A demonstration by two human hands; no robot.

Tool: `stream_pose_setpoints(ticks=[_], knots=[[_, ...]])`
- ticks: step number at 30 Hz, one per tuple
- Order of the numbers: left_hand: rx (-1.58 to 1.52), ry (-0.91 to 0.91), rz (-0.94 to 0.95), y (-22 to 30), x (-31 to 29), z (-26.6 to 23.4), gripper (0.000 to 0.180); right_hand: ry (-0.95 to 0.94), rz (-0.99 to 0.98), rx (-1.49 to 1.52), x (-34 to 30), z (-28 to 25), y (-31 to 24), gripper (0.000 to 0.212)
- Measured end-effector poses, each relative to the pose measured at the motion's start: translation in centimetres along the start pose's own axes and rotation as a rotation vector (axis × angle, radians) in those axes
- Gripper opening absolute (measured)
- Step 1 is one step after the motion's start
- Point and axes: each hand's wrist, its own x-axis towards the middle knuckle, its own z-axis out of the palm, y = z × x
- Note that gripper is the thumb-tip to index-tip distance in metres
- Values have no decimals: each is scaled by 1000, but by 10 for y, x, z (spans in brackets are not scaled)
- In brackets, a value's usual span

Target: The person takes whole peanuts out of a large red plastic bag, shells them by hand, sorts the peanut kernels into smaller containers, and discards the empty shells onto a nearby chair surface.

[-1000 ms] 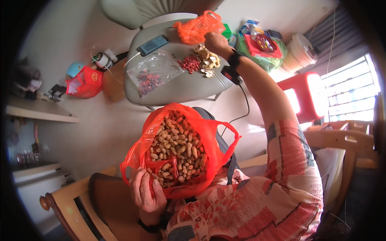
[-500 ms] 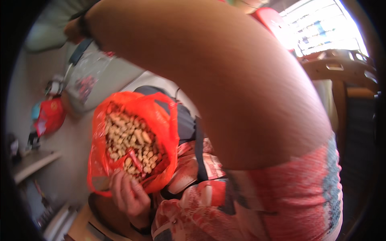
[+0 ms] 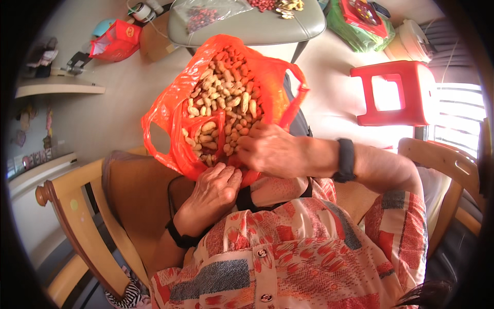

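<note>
An orange-red plastic bag (image 3: pixel 167 123) gapes in front of my body, filled with unshelled peanuts (image 3: pixel 221 95). A fold of red plastic lies among the nuts near its close side. Closed around the bag's near rim is my left hand (image 3: pixel 211 193), knuckles up. Just to its right, my right hand (image 3: pixel 272 152) reaches over the near right part of the opening, fingers curled down at the peanuts. Its fingertips are partly hidden, so what they hold does not show. Both wrists wear dark bands.
Beyond the bag stands a grey padded seat (image 3: pixel 247 32) with a clear bag of red kernels (image 3: pixel 203 18), loose red kernels (image 3: pixel 262 4) and shells (image 3: pixel 289 7). A red plastic stool (image 3: pixel 396 93) stands right; a wooden chair (image 3: pixel 85 211) is at left. Green bag (image 3: pixel 355 36) at far right.
My right arm, earlier stretched across the view toward the upper left, has come back to the bag. The view has turned. My left hand stays at the bag's near rim.
</note>
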Motion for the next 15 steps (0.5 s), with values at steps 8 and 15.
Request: stream_pose_setpoints(ticks=[8,15], knots=[[31,43,81,-2,-7,16,33,-94,206,156,-67,13,-3,9],[60,28,-91,1,-15,12,14,-51,193,201,-49,0,-8,12]])
